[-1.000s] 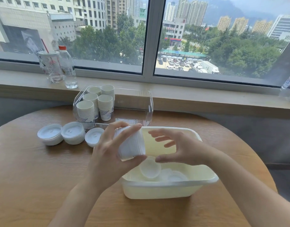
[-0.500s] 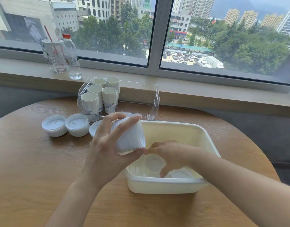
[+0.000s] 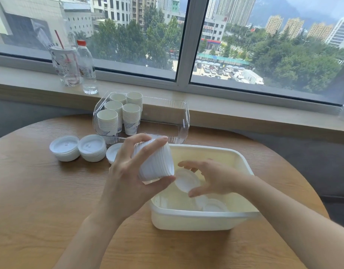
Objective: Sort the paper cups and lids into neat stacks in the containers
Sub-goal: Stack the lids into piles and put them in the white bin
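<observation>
My left hand [image 3: 126, 177] grips a tilted stack of white lids [image 3: 154, 162] above the near left corner of the cream plastic tub [image 3: 196, 220]. Beside it, my right hand [image 3: 215, 177] pinches a single white lid [image 3: 186, 181] between thumb and fingers, close to the stack's open end. A few loose lids [image 3: 213, 205] lie on the tub's floor. Behind, a clear container [image 3: 183, 121] holds several stacks of paper cups [image 3: 120, 115]. Three lid stacks [image 3: 78, 147] sit on the table to its left.
The round wooden table [image 3: 41, 200] carries everything. On the window sill at the back left stand a clear tumbler with a red straw [image 3: 65, 65] and a water bottle [image 3: 86, 66].
My right hand dipped into the tub, took hold of one lid and rose with it toward the stack in my left hand. The view shifted slightly.
</observation>
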A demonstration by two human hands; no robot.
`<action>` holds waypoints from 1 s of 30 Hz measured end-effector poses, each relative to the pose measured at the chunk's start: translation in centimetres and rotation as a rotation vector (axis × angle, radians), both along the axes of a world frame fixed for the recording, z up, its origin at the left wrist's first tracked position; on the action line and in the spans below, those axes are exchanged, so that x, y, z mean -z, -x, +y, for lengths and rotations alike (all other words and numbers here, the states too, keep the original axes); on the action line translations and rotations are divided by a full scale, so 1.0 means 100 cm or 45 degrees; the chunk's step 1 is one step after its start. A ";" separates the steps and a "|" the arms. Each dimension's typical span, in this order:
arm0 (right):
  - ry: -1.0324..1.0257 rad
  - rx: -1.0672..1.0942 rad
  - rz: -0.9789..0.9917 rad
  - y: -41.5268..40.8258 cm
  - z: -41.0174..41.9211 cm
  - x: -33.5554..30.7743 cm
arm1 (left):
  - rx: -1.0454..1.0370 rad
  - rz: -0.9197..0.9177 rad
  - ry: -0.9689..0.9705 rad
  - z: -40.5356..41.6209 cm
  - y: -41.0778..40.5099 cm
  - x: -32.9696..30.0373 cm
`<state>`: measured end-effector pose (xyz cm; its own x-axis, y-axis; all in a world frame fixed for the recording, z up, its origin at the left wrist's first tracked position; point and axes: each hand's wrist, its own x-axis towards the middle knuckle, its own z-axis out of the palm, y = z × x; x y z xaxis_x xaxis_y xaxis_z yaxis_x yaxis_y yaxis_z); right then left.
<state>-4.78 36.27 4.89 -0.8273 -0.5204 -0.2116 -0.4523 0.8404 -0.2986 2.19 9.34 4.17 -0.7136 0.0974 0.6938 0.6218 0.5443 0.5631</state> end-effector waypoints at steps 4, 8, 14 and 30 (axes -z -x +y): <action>0.353 0.092 -0.008 -0.017 0.009 -0.020 | 0.025 -0.010 -0.018 0.005 0.001 -0.001; 0.727 0.114 0.066 -0.035 0.012 -0.048 | 0.058 -0.018 -0.035 0.013 0.000 -0.003; 0.930 0.071 0.119 -0.057 0.008 -0.072 | 0.108 -0.013 -0.023 0.030 -0.001 -0.011; 0.853 0.013 0.116 -0.067 0.011 -0.075 | 0.206 -0.032 0.018 0.045 -0.002 -0.017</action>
<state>1.88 37.37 12.36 -0.8322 -0.5069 0.2249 -0.4934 0.4917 -0.7175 2.43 13.83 5.84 -0.7049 0.2222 0.6736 0.6878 0.4461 0.5727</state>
